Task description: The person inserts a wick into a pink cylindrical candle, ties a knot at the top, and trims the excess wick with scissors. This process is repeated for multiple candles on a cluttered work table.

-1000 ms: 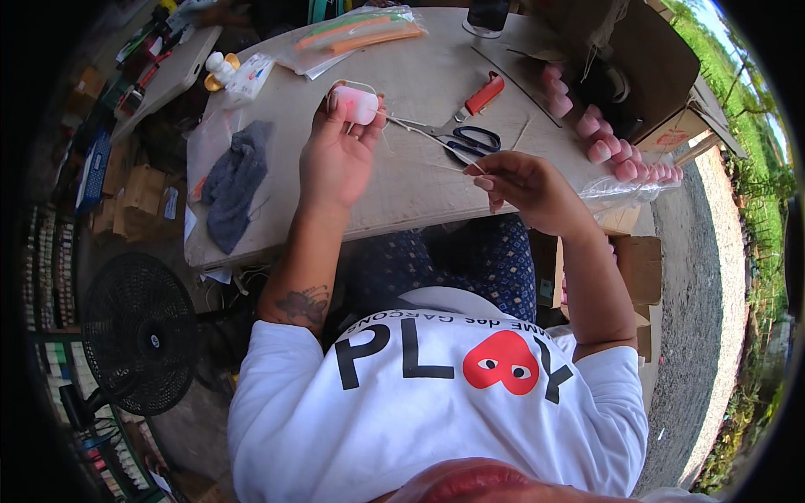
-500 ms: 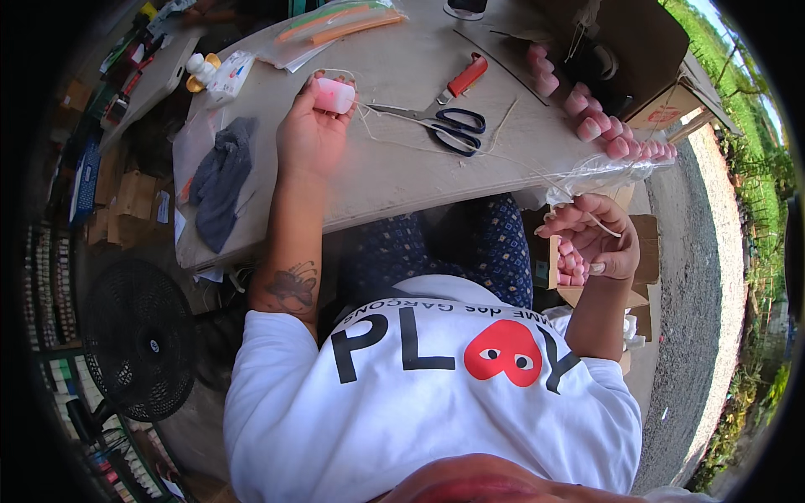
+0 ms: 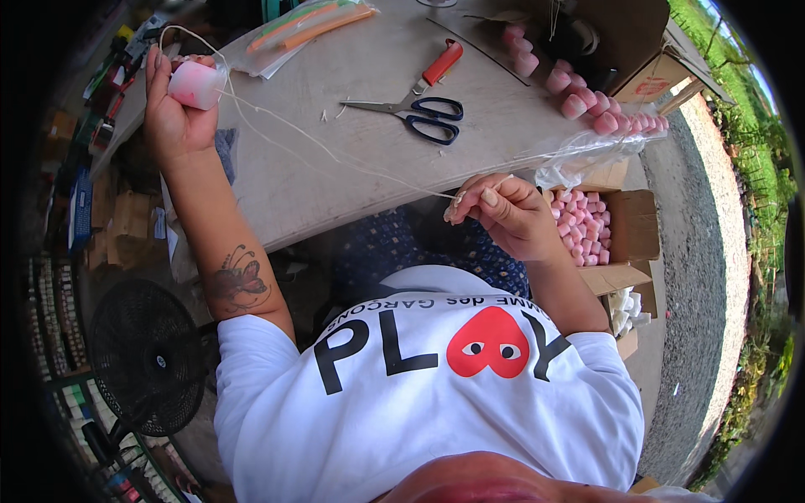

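Note:
Up at the far left, my left hand holds a short pink-and-white cylinder against its fingers, palm up. A thin cream string loops over that hand beside the cylinder and runs slackly to the right. Its other stretch reaches my right hand, which pinches it between thumb and fingers just off the table's near edge. A short end pokes out above the right fingers. Between the hands, scissors with dark blue handles lie on the table, touching or close to a red-handled cutter.
Pink cylinders stand in rows at the table's right, by plastic wrap. A cardboard box full of pink pieces sits below the right edge. Orange and green strips lie in a bag at the back. A black fan stands lower left.
My left hand has moved left and up with the pink cylinder, drawing out the string. My right hand has shifted left and closed its fingers on the string, uncovering the box of pink pieces.

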Action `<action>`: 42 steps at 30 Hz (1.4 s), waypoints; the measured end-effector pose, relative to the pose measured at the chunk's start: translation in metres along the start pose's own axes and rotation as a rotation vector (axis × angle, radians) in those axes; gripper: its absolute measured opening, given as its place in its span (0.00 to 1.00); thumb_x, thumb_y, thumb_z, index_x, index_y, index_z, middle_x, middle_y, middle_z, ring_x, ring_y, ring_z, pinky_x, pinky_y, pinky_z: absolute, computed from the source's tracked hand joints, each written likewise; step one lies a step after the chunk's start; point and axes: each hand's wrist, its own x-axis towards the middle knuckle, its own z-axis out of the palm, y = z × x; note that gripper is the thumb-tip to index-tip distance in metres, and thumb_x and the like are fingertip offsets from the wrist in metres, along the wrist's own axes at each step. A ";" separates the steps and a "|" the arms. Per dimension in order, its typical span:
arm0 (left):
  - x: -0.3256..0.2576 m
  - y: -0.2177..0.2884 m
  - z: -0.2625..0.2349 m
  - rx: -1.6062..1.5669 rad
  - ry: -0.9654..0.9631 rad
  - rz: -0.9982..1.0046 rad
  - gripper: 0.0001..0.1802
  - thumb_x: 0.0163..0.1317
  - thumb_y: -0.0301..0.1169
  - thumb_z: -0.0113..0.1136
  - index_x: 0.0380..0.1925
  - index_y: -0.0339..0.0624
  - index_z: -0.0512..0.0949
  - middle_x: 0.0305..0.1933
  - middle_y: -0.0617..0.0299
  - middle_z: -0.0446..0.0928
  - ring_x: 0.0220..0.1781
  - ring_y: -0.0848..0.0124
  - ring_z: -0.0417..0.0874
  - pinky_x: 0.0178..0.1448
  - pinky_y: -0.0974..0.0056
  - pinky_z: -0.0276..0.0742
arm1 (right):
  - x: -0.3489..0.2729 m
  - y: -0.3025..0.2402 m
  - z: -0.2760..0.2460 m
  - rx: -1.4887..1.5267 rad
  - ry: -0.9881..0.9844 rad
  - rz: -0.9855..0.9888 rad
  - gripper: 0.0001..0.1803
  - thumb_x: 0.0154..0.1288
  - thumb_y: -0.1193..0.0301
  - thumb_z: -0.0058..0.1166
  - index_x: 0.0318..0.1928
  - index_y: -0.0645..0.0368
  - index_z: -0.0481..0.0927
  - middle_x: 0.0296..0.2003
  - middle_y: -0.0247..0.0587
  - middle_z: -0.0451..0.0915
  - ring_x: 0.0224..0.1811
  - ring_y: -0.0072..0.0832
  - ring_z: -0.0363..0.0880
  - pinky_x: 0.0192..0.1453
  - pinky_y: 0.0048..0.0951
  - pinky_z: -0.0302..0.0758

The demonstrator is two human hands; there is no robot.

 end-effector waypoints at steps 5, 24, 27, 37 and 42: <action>0.006 -0.045 0.024 0.463 0.488 0.350 0.43 0.65 0.23 0.51 0.72 0.49 0.35 0.53 0.48 0.74 0.49 0.56 0.77 0.51 0.51 0.76 | 0.010 0.011 -0.002 0.007 0.171 0.044 0.13 0.72 0.67 0.46 0.42 0.65 0.79 0.45 0.41 0.78 0.48 0.28 0.76 0.49 0.29 0.73; 0.003 -0.172 -0.051 1.483 0.059 -0.090 0.38 0.61 0.35 0.60 0.67 0.35 0.56 0.55 0.51 0.74 0.47 0.67 0.82 0.46 0.69 0.77 | 0.000 -0.007 -0.031 -0.181 0.386 -0.105 0.11 0.68 0.72 0.52 0.45 0.66 0.79 0.41 0.43 0.82 0.41 0.26 0.80 0.45 0.24 0.74; 0.013 -0.157 -0.078 1.458 0.032 -0.239 0.32 0.64 0.36 0.57 0.65 0.38 0.61 0.49 0.56 0.78 0.44 0.71 0.81 0.43 0.69 0.76 | 0.000 -0.010 -0.040 -0.122 0.431 -0.151 0.10 0.67 0.74 0.53 0.45 0.66 0.78 0.38 0.43 0.82 0.39 0.26 0.80 0.43 0.24 0.75; -0.038 -0.145 -0.078 0.904 0.118 -0.429 0.33 0.67 0.35 0.54 0.68 0.41 0.55 0.55 0.56 0.71 0.54 0.73 0.73 0.59 0.69 0.68 | 0.010 0.004 -0.045 -0.155 0.485 -0.095 0.07 0.67 0.74 0.54 0.43 0.63 0.76 0.35 0.42 0.81 0.36 0.25 0.79 0.42 0.24 0.74; -0.039 -0.149 -0.072 1.162 -0.019 -0.406 0.29 0.66 0.31 0.55 0.66 0.41 0.60 0.54 0.55 0.70 0.52 0.70 0.73 0.59 0.67 0.69 | 0.028 -0.004 -0.040 -0.237 0.447 -0.069 0.09 0.67 0.70 0.55 0.42 0.62 0.77 0.34 0.38 0.81 0.34 0.20 0.76 0.38 0.21 0.71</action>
